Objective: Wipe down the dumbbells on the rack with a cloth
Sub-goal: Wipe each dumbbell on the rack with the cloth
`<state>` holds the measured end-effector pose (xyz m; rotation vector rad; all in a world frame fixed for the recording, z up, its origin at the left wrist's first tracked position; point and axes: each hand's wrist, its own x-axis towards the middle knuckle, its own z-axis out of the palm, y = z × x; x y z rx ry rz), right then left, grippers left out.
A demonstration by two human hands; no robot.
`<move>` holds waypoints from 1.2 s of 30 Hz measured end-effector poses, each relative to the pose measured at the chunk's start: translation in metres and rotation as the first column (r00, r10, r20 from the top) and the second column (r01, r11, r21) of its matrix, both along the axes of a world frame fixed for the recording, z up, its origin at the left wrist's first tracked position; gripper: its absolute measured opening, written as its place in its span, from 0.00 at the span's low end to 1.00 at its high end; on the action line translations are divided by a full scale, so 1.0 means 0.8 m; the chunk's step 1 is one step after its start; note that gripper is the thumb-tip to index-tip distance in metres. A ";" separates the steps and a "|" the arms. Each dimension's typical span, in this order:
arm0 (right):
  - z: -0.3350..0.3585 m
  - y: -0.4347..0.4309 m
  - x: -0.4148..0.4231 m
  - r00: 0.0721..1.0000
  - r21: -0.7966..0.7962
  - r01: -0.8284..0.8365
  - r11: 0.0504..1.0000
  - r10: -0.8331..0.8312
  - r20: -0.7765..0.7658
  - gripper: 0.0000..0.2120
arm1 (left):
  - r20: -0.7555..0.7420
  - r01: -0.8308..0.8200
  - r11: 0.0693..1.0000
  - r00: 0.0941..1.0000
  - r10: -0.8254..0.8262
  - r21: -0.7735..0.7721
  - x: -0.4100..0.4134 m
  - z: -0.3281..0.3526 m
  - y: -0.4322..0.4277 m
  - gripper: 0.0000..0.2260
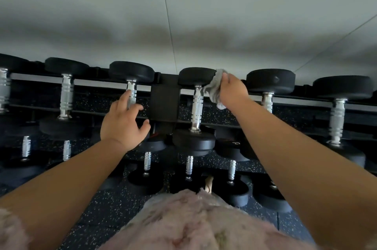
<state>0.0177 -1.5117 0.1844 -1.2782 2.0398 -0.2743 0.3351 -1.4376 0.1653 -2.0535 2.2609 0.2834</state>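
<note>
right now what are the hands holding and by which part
The right hand grips the grey cloth by its bunched middle, against a dumbbell head. The left hand holds nothing.

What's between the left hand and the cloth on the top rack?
Head view: black rack upright, then the chrome handle beside the cloth.

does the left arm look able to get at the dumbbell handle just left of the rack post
Probably yes: the left grip is open, its fingers already at that handle, nothing between them.
</note>
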 end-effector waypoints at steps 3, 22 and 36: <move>0.012 0.008 0.028 0.996 0.069 0.089 0.994 -0.091 0.020 0.19 | 0.047 0.000 1.000 0.999 -0.001 0.021 -0.001 0.000 0.000 0.20; 0.083 0.088 -0.076 0.989 -0.342 0.133 0.930 -0.147 -0.014 0.17 | -0.413 -0.118 0.946 0.878 0.242 0.303 -0.208 0.026 -0.013 0.25; 0.007 0.014 -0.158 0.529 -0.134 -0.753 0.645 0.470 -0.707 0.19 | -0.300 -0.630 0.747 0.685 0.663 0.213 -0.293 -0.043 -0.075 0.24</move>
